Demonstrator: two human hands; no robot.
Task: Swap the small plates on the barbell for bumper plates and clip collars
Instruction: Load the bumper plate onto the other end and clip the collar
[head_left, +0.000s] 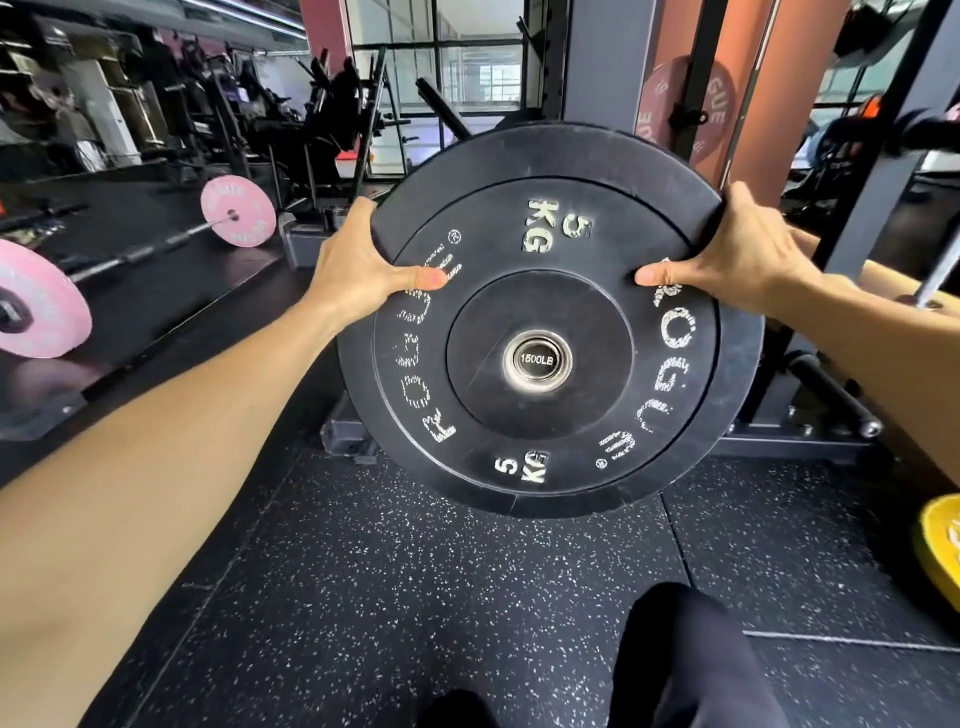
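Both hands are holding a black bumper plate upright in front of the person. The left hand is gripping its upper left rim, thumb pressing on the face, fingers wrapping behind. The right hand is gripping the upper right rim the same way. The plate's steel hub is sitting on a sleeve end marked 1500LB. Speckled rubber floor is lying below. At left a barbell with pink plates is resting on the floor. A rack is standing behind.
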